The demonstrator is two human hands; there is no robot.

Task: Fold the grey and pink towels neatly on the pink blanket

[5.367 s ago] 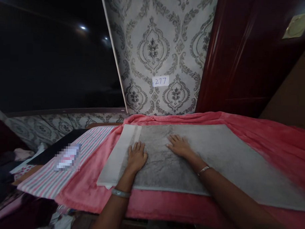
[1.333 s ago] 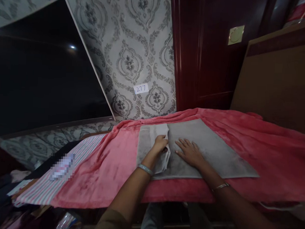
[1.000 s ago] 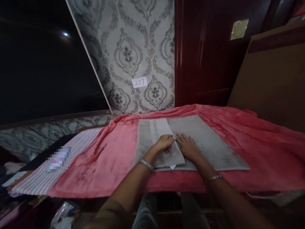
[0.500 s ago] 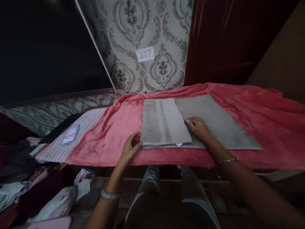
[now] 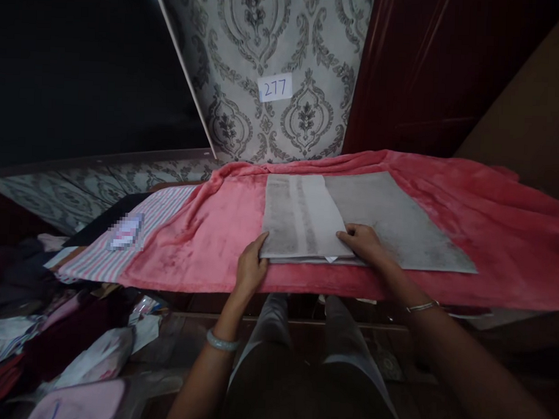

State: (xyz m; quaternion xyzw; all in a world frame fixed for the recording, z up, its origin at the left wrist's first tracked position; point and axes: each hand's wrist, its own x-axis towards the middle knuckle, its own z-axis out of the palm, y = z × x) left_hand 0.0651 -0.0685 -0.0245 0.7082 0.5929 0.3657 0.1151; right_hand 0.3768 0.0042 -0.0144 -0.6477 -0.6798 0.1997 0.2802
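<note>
A grey towel point(image 5: 378, 207) lies on a pink-red plush blanket, its left part folded over into a layered panel point(image 5: 286, 216) with a paler band. My left hand point(image 5: 252, 263) is closed on the panel's near left corner, fingers along the left edge. At the panel's right edge, my right hand point(image 5: 363, 242) pinches the border of the fold, with its wrist over the single-layer part. Between the layers at the near edge, a small white tag point(image 5: 331, 259) sticks out. The undersides of both hands are hidden.
The pink blanket point(image 5: 200, 243) covers the work surface. A striped cloth point(image 5: 89, 258) with a blurred-out item point(image 5: 126, 231) lies at left. Clothes and bags point(image 5: 91, 356) are heaped at lower left. A large dark screen point(image 5: 92, 68) and patterned wall point(image 5: 305, 112) stand behind.
My left hand has moved in onto the panel's corner. My right hand has shifted slightly nearer and now meets the fold's right edge. The camera view has shifted a little.
</note>
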